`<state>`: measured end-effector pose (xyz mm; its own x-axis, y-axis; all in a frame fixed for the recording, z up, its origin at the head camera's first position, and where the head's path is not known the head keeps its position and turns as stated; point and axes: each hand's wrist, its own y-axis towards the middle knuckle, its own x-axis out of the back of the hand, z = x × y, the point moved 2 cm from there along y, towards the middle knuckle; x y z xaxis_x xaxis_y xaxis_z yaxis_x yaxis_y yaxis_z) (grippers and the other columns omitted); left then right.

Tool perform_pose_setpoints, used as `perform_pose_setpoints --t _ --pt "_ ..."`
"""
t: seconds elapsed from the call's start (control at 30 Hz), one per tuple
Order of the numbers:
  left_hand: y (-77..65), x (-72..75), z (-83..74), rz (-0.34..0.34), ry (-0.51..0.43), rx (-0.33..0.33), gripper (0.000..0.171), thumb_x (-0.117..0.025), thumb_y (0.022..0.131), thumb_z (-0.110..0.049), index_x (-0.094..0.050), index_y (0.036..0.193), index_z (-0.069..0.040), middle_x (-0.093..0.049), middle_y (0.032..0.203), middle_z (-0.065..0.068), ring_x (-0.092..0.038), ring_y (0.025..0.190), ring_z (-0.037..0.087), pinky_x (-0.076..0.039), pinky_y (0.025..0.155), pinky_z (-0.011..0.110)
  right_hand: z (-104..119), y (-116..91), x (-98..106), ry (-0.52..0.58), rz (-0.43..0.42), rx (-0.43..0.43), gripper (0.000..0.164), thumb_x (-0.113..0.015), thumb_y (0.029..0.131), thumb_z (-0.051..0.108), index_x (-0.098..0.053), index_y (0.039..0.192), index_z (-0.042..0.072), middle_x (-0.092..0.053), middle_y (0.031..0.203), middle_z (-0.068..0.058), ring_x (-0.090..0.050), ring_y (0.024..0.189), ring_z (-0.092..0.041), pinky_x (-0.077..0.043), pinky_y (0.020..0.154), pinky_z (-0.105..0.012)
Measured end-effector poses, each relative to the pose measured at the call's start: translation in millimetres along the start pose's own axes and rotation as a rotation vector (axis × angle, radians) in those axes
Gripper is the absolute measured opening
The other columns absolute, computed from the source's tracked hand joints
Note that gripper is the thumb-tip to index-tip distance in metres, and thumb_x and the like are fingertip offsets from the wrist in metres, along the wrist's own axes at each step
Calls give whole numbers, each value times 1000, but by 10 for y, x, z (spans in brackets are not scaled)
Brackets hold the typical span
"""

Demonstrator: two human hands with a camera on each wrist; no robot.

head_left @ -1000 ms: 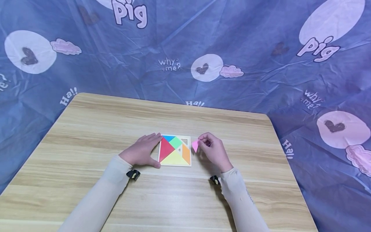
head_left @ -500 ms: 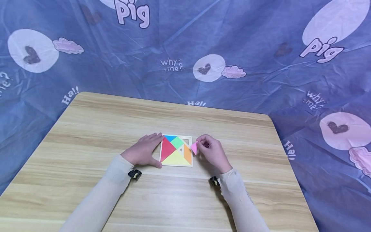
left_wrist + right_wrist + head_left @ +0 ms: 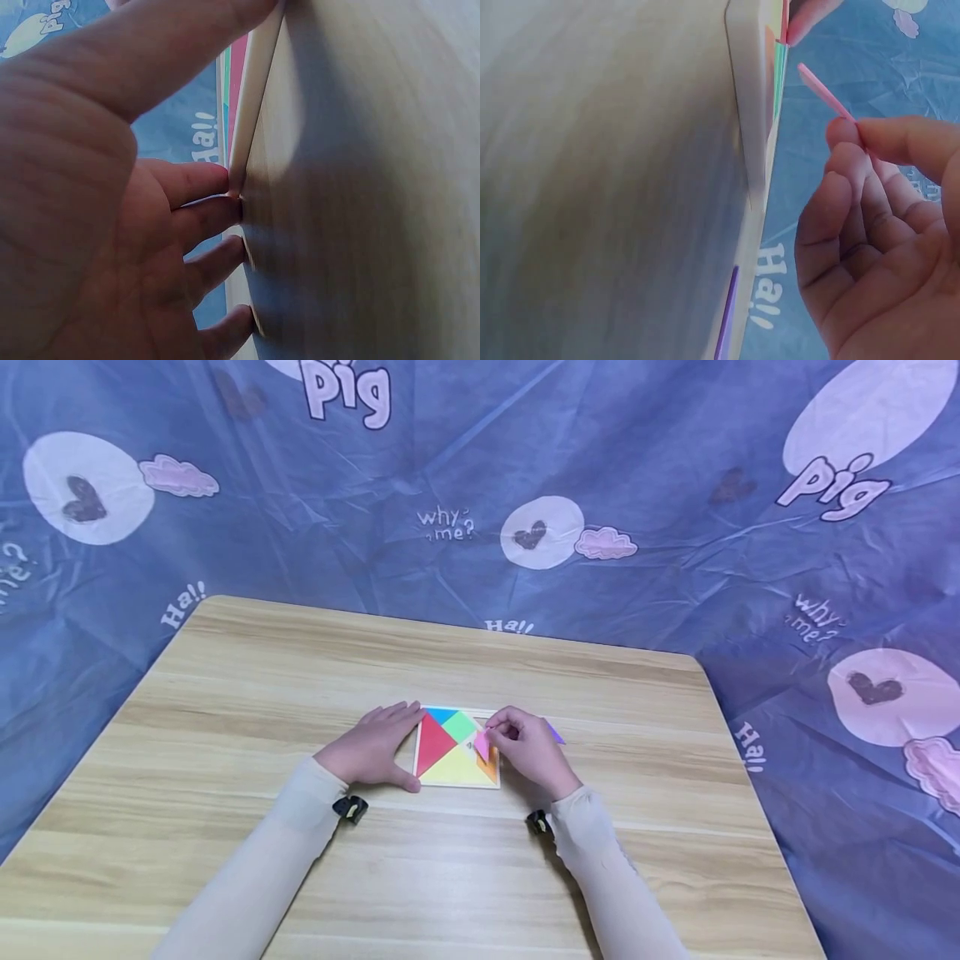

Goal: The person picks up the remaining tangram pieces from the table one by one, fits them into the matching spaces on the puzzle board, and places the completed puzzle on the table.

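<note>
A square tangram tray (image 3: 459, 786) with a pale rim lies on the table, holding red, blue, green, yellow and orange pieces. My left hand (image 3: 372, 747) rests against its left side, thumb at the near corner and straight fingers at the far one. In the left wrist view, the fingertips (image 3: 214, 180) touch the rim. Over the tray's right part, my right hand (image 3: 530, 750) pinches a pink tangram piece (image 3: 482, 745) between thumb and forefinger. The right wrist view shows this pink piece (image 3: 825, 91) raised above the tray, apart from it.
A purple tangram piece (image 3: 556, 732) lies on the table right of the tray, partly hidden behind my right hand. The wooden table (image 3: 420, 877) ends at a blue printed curtain (image 3: 450, 460) behind and at the sides.
My right hand has moved left with the pink piece, from beside the tray to over its right part. The purple piece has come into view behind it. My left hand stays at the tray.
</note>
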<state>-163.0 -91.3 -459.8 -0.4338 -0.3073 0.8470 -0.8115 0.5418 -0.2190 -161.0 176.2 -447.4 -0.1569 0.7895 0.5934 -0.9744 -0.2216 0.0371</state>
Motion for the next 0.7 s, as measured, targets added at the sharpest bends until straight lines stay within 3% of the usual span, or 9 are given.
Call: perform_pose_setpoints --t 0.37,0.7 --pt "15 -9 -2 5 13 -5 121 -88 74 -56 -24 165 -8 -22 171 11 -16 159 33 -13 129 51 -1 94 -132 -4 95 -51 6 -75 93 7 -73 96 13 -67 82 1 -58 75 -18 -52 65 -27" --pt "27 -8 21 5 17 8 121 -88 74 -57 -24 165 -10 -22 172 10 -16 159 32 -13 129 50 23 156 -174 -36 117 -46 5 -74 95 8 -71 96 12 -64 79 1 -57 73 -17 -50 67 -28"
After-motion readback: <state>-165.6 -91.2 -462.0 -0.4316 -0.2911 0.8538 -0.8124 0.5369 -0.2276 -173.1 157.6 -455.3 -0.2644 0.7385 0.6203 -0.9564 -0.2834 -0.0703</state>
